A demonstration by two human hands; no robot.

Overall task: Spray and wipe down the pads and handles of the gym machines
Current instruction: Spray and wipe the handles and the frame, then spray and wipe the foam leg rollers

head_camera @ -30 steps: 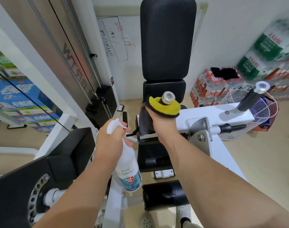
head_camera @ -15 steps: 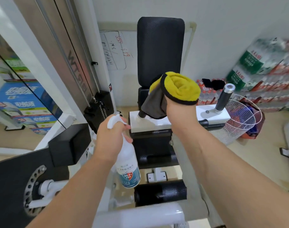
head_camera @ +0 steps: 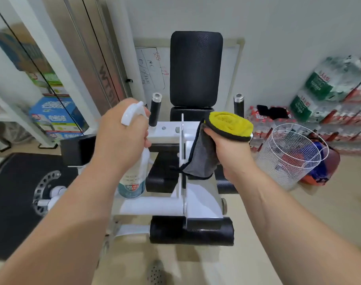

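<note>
My left hand (head_camera: 122, 138) grips the white plastic spray bottle (head_camera: 134, 182) at its neck: light, probably slick; right hand (head_camera: 231, 153) bunches the soft, limp yellow-and-grey microfibre cloth (head_camera: 229, 124).

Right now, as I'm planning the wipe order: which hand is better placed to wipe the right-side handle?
Right hand, likely. It grips the cloth right beside the right handle, while the left hand holds the spray bottle over by the left handle.
</note>
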